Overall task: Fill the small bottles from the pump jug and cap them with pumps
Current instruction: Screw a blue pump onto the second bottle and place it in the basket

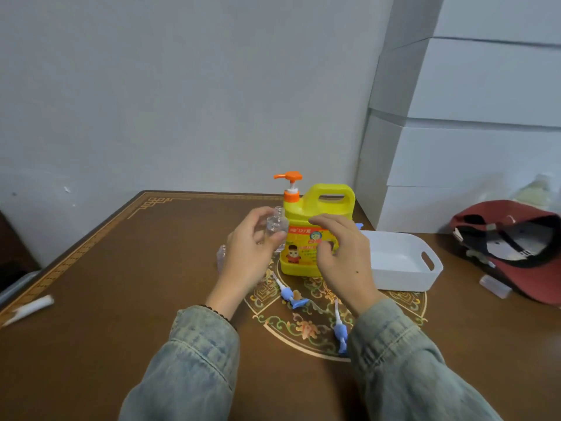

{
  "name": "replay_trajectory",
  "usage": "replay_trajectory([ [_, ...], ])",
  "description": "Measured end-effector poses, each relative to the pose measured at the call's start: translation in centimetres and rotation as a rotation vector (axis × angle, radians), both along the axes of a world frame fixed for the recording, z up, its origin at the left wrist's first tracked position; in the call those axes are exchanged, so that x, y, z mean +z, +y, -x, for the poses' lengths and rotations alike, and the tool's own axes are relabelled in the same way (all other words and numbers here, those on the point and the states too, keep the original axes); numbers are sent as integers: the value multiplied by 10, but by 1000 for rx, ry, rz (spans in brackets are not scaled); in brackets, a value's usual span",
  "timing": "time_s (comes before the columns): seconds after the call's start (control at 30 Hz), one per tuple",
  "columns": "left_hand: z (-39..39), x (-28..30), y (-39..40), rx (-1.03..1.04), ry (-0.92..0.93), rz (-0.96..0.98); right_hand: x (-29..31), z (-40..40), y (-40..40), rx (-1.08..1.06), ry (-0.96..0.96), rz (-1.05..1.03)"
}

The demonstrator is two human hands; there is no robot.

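A: Starting at the left edge of the frame, what lies on the table?

B: A white paper-like roll (28, 308) rests at the lower left of the dark brown wooden table with gold border inlay (127, 268). Moving toward the centre, the left hand (249, 253) has its fingers curled round a small clear plastic bottle (64, 229), held upright and uncapped just below the orange spout of the yellow plastic pump jug (315, 232). A second clear bottle (221, 255) seems to stand just behind that hand.

A: How will the bottle handle?

B: Likely light, thin-walled and slick; gripping it round the body, below the neck, looks safest.

A: And the right hand (340, 256)?

B: Its fingers are relaxed and spread, hovering in front of the jug and holding nothing. Two blue pump caps with white tubes (291, 296) (340, 329) lie below it on the floral medallion.

A: Further right?

B: A white plastic tray with handles (425, 268), then a red cap (516, 250). White stacked boxes (470, 117) fill the upper right against a pale wall.
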State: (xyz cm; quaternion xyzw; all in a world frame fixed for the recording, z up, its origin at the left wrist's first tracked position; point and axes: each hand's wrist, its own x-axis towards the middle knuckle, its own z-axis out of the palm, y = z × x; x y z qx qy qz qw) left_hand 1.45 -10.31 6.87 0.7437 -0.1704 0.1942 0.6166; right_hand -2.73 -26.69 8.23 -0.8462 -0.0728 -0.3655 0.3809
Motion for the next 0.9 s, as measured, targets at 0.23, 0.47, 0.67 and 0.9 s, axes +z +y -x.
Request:
replay_trajectory([
  [0.23, 40, -52, -15, -115, 119, 90, -54, 44, -15, -22, 130, -48],
  [0.47, 44, -89, -35, -152, 182, 59, -97, 58, -39, -338, 416, 49],
  [0.67, 38, -102, -39, -155, 160, -4, -116, 60, -38, -405, 649, 283],
  [0.9, 37, -104, -33, -162, 165, 56, -120, 61, -35, -354, 612, 323],
])
